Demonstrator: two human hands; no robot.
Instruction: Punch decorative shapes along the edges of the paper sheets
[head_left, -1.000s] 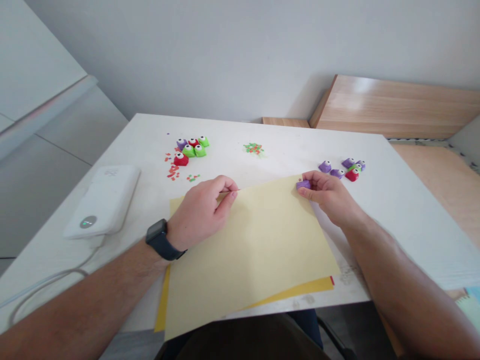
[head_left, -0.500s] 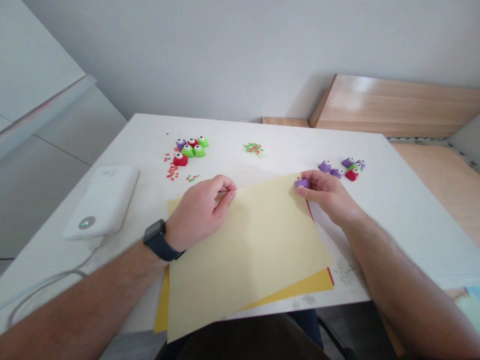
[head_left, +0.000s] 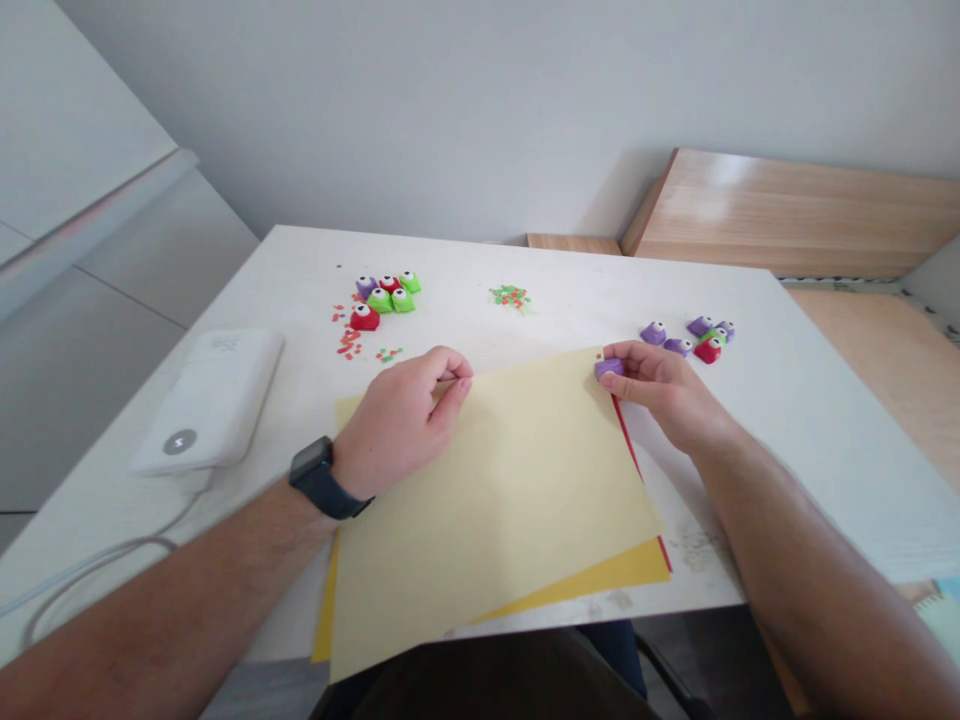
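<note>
My left hand [head_left: 401, 425] pinches the top edge of a pale yellow paper sheet [head_left: 495, 510] between thumb and fingers. At the sheet's top corner, my right hand [head_left: 664, 392] is shut on a small purple craft punch [head_left: 610, 368], which sits on or over the paper's edge. Under the pale sheet lie a darker yellow sheet [head_left: 637, 567] and a thin strip of red paper [head_left: 628, 445]. A black smartwatch [head_left: 319, 478] is on my left wrist.
Two groups of red, green and purple craft punches [head_left: 382, 297] [head_left: 694, 338] stand on the white table [head_left: 570, 280], with green and red paper bits [head_left: 510, 296] between them. A white power bank [head_left: 210, 400] with a cable lies at left.
The pale sheet's right edge has swung slightly left, exposing more of the red sheet. My right hand and the purple punch have shifted slightly right.
</note>
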